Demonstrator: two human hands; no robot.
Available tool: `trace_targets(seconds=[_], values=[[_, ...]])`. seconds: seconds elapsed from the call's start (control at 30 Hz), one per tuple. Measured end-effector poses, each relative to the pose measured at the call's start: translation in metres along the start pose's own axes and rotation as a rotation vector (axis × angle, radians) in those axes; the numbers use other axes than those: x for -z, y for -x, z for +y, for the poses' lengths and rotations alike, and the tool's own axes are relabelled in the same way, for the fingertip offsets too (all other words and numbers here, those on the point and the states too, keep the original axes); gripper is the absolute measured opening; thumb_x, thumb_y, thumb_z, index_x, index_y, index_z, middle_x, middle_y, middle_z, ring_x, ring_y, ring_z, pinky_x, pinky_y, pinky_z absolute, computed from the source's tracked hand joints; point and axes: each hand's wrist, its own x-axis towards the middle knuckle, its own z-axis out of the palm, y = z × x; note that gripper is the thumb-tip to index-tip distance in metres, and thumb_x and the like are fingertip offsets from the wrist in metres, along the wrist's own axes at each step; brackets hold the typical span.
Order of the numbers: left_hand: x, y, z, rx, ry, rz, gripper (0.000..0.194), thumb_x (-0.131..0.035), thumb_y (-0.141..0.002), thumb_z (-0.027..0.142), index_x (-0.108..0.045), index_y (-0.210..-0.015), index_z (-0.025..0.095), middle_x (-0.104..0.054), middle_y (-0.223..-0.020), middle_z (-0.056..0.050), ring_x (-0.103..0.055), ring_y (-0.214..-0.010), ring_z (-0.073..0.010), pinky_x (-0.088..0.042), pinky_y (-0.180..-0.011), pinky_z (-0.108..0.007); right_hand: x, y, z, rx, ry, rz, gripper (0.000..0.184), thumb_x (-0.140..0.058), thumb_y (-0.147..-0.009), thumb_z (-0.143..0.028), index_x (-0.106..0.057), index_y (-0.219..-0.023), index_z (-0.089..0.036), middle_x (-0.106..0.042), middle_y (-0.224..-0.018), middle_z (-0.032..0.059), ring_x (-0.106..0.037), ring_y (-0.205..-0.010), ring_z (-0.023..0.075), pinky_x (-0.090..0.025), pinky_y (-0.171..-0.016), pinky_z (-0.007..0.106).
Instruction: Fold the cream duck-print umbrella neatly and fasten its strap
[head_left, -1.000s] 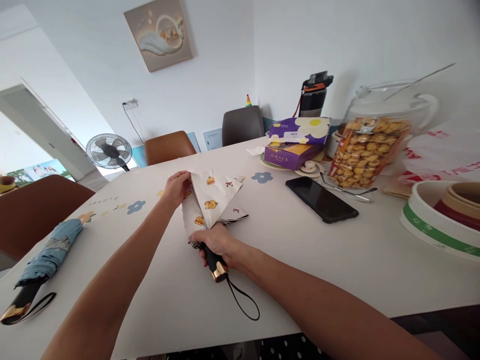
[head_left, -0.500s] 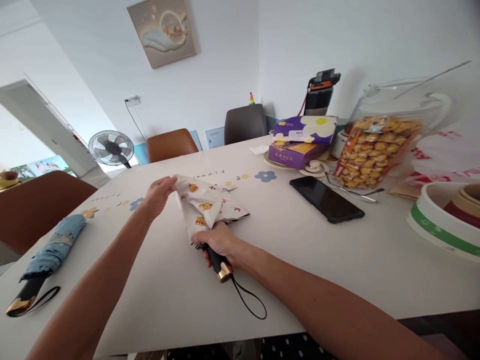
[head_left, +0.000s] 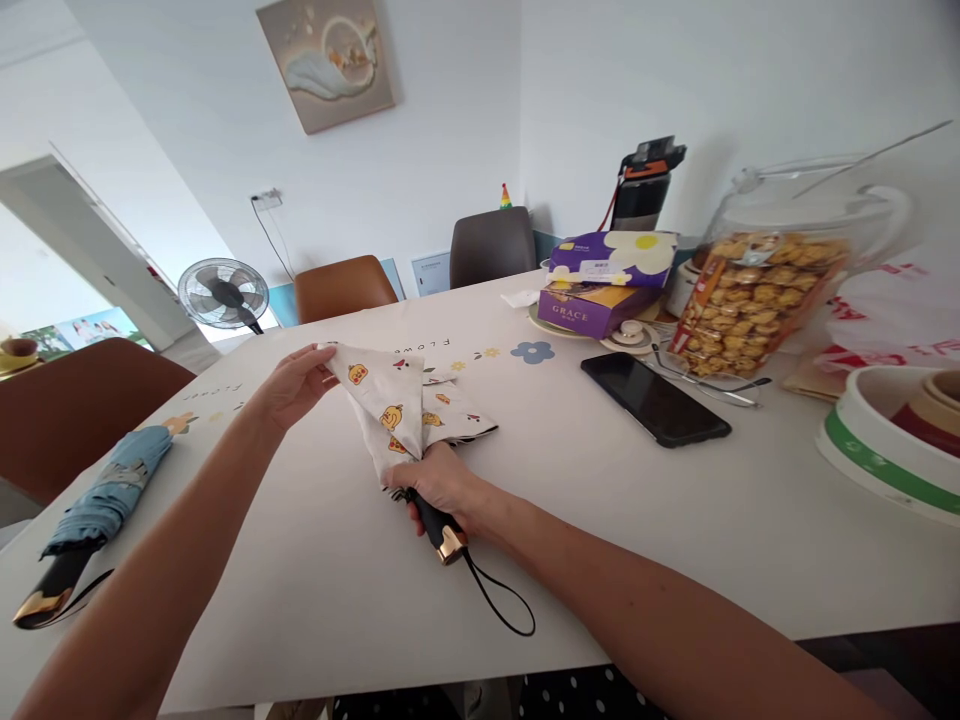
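A white folding umbrella with small yellow cartoon figures is held over the table, its canopy loose and partly spread in folds. My right hand wraps round the lower canopy just above the black handle, which has a gold end and a black wrist loop. Up at the left, my left hand pinches the edge of one canopy panel and holds it out taut. On the table's left side lies a blue folded umbrella, its black and gold handle toward me, apart from both hands.
A black phone and eyeglasses lie to the right. Behind them are purple boxes, a dark bottle, a snack bag and a glass pitcher. Tape rolls sit at the right edge. Chairs stand round the table.
My left hand has moved left, drawing the canopy panel out wider and flatter. My right hand keeps its grip in the same place.
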Motion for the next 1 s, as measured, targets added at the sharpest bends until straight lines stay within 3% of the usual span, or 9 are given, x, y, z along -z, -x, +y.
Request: trace_targets(seconds=[0.1,0.17,0.3,0.47,0.57,0.67,0.73,0.87,1.0], values=[[0.009,0.003,-0.007,0.026,0.081,-0.001,0.006,-0.066,-0.065,0.020,-0.065,-0.071,0.018,-0.064,-0.077,-0.002,-0.057,-0.073,-0.0143,-0.048,-0.071,-0.027,0.000,-0.001,0.000,-0.007,-0.012,0.001,0.025,-0.066,-0.061,-0.024,-0.046,-0.074,-0.015,-0.044,-0.043,-0.0056,-0.046,-0.035,0.0104,-0.043,-0.030,0.022],[0.018,0.005,-0.006,0.013,0.090,-0.020,0.017,-0.065,-0.064,0.018,-0.067,-0.081,0.021,-0.063,-0.075,0.000,-0.056,-0.072,-0.0134,-0.047,-0.072,-0.027,0.000,-0.002,0.001,-0.022,-0.009,-0.004,0.026,-0.066,-0.061,-0.025,-0.046,-0.074,-0.016,-0.044,-0.042,-0.0056,-0.046,-0.035,0.0109,-0.042,-0.029,0.022],[0.030,0.011,-0.002,0.022,-0.216,-0.055,0.045,-0.068,-0.056,0.013,-0.067,-0.099,0.025,-0.064,-0.074,-0.002,-0.056,-0.074,-0.0172,-0.045,-0.069,-0.027,0.001,-0.003,0.003,-0.036,0.007,0.000,0.026,-0.066,-0.061,-0.026,-0.045,-0.073,-0.016,-0.045,-0.041,-0.0051,-0.047,-0.034,0.0115,-0.042,-0.028,0.023],[0.034,0.017,-0.005,0.116,-0.605,0.000,0.016,-0.069,-0.054,0.018,-0.069,-0.070,0.019,-0.066,-0.073,-0.004,-0.055,-0.070,-0.0186,-0.041,-0.060,-0.025,0.000,-0.002,0.000,-0.016,0.008,0.008,0.025,-0.066,-0.062,-0.024,-0.044,-0.073,-0.016,-0.045,-0.041,-0.0057,-0.045,-0.032,0.0111,-0.043,-0.028,0.024],[0.035,0.019,-0.009,0.064,-0.483,0.010,0.010,-0.071,-0.055,0.021,-0.065,-0.062,0.019,-0.065,-0.071,-0.003,-0.056,-0.072,-0.0177,-0.042,-0.066,-0.026,0.000,0.000,-0.002,-0.032,-0.001,0.012,0.024,-0.065,-0.063,-0.023,-0.045,-0.073,-0.016,-0.043,-0.041,-0.0063,-0.046,-0.034,0.0118,-0.043,-0.027,0.025],[0.039,0.020,-0.014,-0.020,-0.257,0.007,0.016,-0.075,-0.052,0.020,-0.060,-0.057,0.019,-0.066,-0.086,-0.003,-0.056,-0.082,-0.0185,-0.043,-0.072,-0.027,0.000,0.001,-0.004,-0.060,0.003,0.021,0.023,-0.065,-0.063,-0.024,-0.046,-0.072,-0.016,-0.043,-0.042,-0.0058,-0.046,-0.035,0.0116,-0.043,-0.028,0.025],[0.043,0.021,-0.018,-0.012,-0.270,0.015,0.018,-0.075,-0.050,0.020,-0.058,-0.053,0.018,-0.064,-0.100,-0.005,-0.055,-0.093,-0.0217,-0.043,-0.077,-0.028,0.000,0.002,-0.005,-0.070,0.006,0.020,0.022,-0.065,-0.064,-0.024,-0.045,-0.071,-0.016,-0.043,-0.042,-0.0055,-0.045,-0.034,0.0112,-0.042,-0.028,0.024],[0.045,0.028,-0.024,0.006,-0.576,-0.024,0.017,-0.073,-0.054,0.027,-0.069,-0.070,0.022,-0.054,-0.124,-0.007,-0.045,-0.115,-0.0301,-0.037,-0.091,-0.036,0.000,0.002,-0.006,-0.064,-0.017,0.020,0.024,-0.065,-0.063,-0.023,-0.044,-0.069,-0.017,-0.043,-0.042,-0.0057,-0.045,-0.036,0.0109,-0.042,-0.028,0.024],[0.028,0.041,-0.024,-0.180,-0.976,-0.106,0.031,-0.066,-0.063,0.031,-0.068,-0.094,0.032,-0.040,-0.137,-0.001,-0.029,-0.128,-0.0307,-0.026,-0.101,-0.044,0.001,0.000,-0.005,-0.043,-0.031,0.011,0.027,-0.068,-0.061,-0.025,-0.045,-0.073,-0.016,-0.044,-0.046,-0.0053,-0.046,-0.037,0.0110,-0.043,-0.029,0.025]])
